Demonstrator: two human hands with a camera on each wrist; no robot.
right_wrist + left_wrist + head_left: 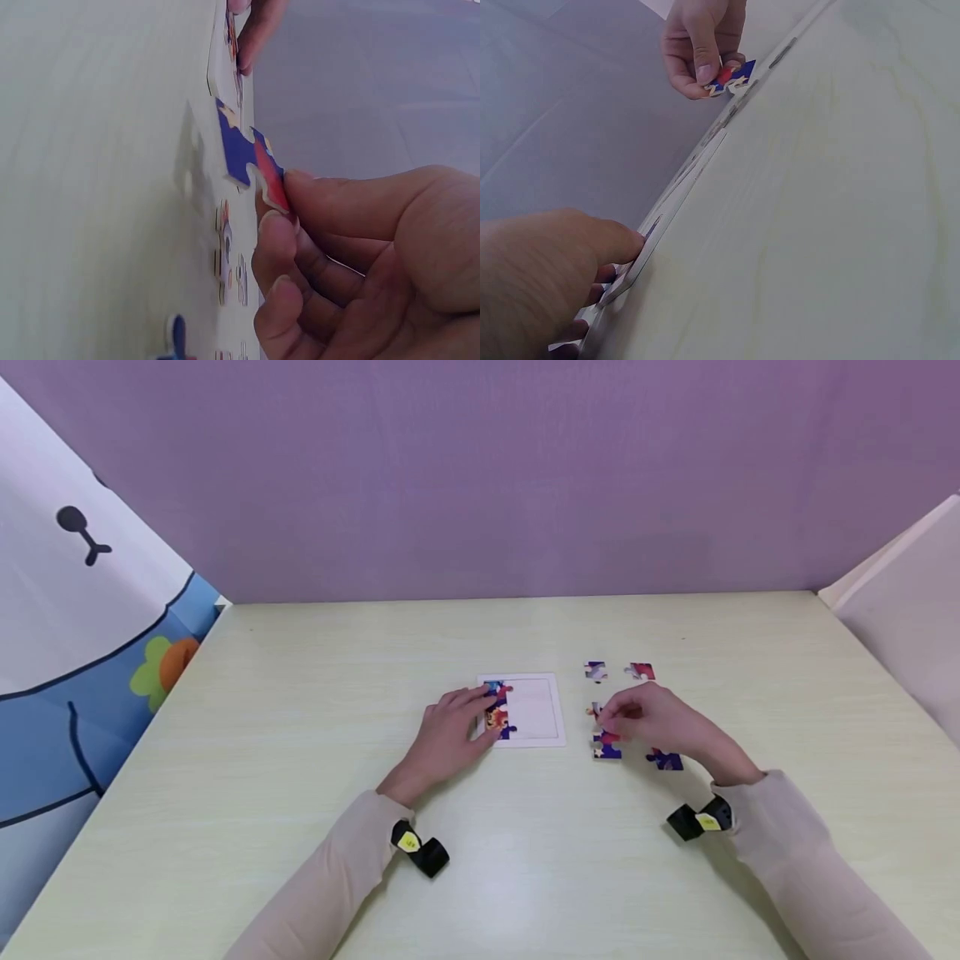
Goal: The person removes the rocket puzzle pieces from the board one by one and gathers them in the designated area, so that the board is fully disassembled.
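My right hand point(660, 722) is pinching a blue-and-red puzzle piece point(251, 159) between thumb and curled fingers, lifting it just off the table point(300, 693) to the right of the white puzzle tray point(536, 710). My left hand point(450, 735) is resting flat, fingers straight, on the column of fitted pieces point(498, 710) at the tray's left edge. Loose pieces point(596, 672) are lying near my right hand.

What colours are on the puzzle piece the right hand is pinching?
Dark blue and red, with pale edges, on the puzzle piece; clearest in the right wrist view.
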